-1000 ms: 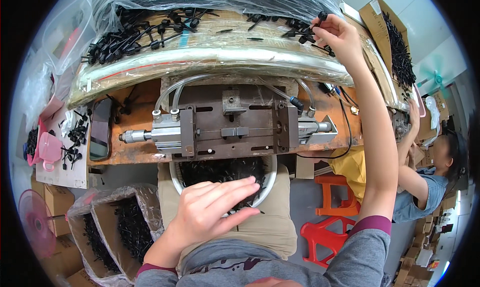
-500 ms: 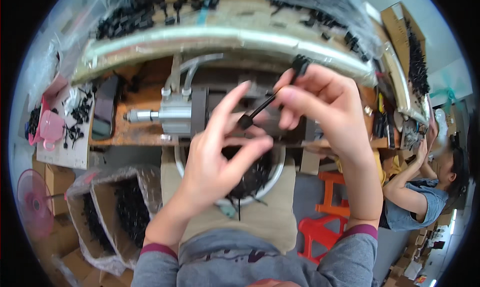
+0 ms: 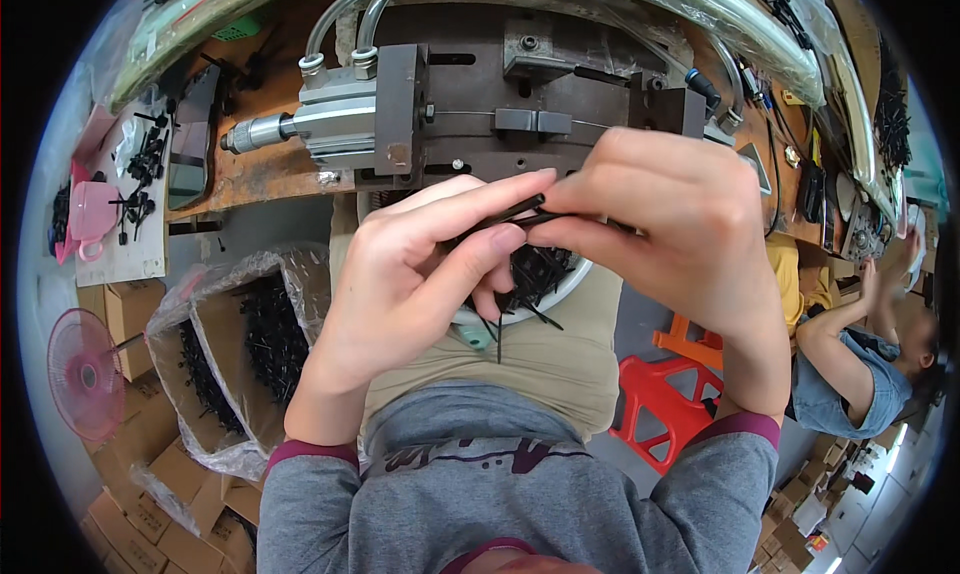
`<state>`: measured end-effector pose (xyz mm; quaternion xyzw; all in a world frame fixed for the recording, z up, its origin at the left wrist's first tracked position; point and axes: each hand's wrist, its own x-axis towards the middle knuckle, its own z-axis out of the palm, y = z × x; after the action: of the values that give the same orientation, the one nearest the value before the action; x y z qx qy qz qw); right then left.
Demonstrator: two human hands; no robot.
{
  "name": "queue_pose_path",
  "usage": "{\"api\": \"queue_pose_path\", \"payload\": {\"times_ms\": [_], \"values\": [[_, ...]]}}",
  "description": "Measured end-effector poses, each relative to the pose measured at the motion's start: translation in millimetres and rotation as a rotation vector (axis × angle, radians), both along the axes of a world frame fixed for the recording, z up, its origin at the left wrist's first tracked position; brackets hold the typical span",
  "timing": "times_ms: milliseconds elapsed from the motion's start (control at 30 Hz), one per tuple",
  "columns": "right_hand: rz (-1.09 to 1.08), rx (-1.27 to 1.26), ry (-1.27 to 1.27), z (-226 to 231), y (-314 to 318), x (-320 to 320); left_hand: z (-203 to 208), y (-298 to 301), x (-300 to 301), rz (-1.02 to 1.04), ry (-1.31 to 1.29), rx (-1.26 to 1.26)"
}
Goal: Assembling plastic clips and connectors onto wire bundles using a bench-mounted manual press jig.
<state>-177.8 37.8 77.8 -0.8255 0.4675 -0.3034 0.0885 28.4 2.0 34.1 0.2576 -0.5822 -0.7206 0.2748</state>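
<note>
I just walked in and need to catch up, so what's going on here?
Someone's left hand and right hand are close together, holding slim black parts, partly hidden, between the fingertips. Below them is a white basket with more black pieces in it. Beyond the hands, a metal fixture stands on the bench. Another person is off to the right.

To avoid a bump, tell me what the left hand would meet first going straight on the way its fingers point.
Likely the right hand, directly ahead of the left hand; whether they touch is hard to tell.
</note>
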Motion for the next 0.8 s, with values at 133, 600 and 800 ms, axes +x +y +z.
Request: {"api": "queue_pose_path", "payload": {"times_ms": [133,600,800], "values": [[-0.231,0.047,-0.171,14.9,-23.0,-15.5,-4.2,3.8,8.8,0.119,0.086,0.203],[-0.623,0.19,0.132,43.9,-146.7,-75.2,-3.9,13.0,23.4,0.225,0.157,0.087],[-0.285,-0.061,-0.455,21.7,-75.4,-23.3,-19.6,3.7,27.7,0.31,0.033,-0.319]]}}
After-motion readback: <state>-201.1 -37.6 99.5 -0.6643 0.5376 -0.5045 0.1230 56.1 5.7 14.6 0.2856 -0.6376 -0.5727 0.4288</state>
